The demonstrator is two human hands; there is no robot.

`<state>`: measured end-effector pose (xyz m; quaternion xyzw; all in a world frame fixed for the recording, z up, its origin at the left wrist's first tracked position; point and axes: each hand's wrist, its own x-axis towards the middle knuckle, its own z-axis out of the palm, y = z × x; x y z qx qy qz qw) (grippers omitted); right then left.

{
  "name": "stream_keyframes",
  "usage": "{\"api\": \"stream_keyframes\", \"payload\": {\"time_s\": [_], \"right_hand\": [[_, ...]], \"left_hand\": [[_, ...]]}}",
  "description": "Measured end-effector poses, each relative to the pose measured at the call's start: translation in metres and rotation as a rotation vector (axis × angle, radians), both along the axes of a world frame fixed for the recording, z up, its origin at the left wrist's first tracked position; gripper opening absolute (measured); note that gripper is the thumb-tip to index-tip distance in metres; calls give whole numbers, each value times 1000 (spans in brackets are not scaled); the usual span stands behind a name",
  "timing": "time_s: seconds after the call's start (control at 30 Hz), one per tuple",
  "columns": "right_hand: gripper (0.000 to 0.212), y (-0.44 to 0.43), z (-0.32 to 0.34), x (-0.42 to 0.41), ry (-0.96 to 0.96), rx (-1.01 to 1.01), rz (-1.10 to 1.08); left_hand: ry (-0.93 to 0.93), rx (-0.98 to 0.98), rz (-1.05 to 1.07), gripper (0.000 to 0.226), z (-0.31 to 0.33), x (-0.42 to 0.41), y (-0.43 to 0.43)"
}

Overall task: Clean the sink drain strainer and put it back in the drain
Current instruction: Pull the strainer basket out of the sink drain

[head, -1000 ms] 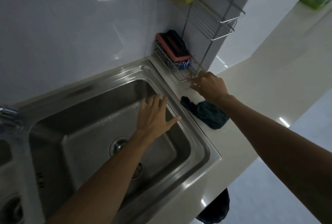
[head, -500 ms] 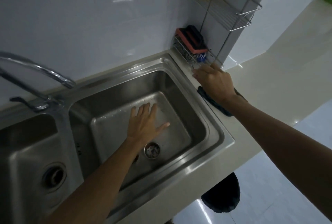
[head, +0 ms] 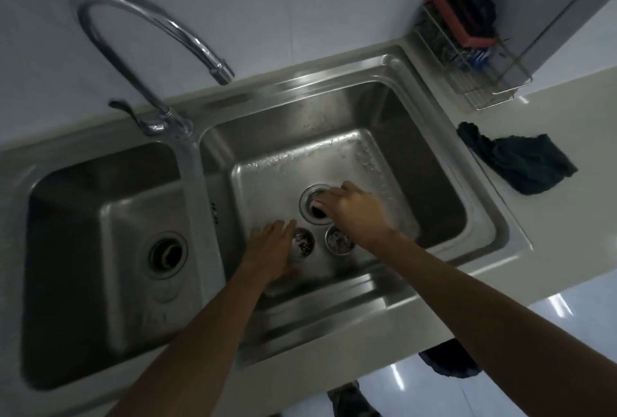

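The right basin of a steel double sink has an open round drain in its floor. Two small round strainer cups holding dark debris sit side by side just in front of the drain, the left strainer and the right strainer. My left hand lies flat with straight fingers on the basin floor, fingertips at the left strainer's rim. My right hand reaches over the drain, its fingertips down at the opening; it partly covers the right strainer. I see nothing held in either hand.
A curved chrome faucet stands behind the divider between the basins. The left basin has its own drain. A dark cloth lies on the pale counter at the right, behind it a wire rack with a red-backed sponge.
My right hand left the rack and cloth on the counter and came down into the basin to the drain. My left hand dropped to the basin floor beside the strainers. The view swung left.
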<state>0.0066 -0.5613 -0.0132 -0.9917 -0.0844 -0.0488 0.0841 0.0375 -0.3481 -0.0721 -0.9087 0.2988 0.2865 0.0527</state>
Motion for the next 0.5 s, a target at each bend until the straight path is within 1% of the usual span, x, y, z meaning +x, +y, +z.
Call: {"api": "stream_keyframes", "payload": {"time_s": [0.03,0.1,0.13,0.2,0.33,0.5], "right_hand": [[14,2,-8,0,16,22,-10],[15,3,-17,1,22,70,-45],[15,2,-20,2,31,77,-59],[17,-3,-26,5,43,84,-73],[23,-11,-31,12,152,149,-102],[21,-19,-28,9,196,206,-133]], "left_hand": [[22,6,9,106,-4,1,-4],[50,25,26,98,-12,3,-11],[55,43,34,93,-15,4,-14],[60,68,56,90,-21,4,-18],[15,40,95,85,-30,3,-22],[7,-43,220,90,-23,2,-22]]}}
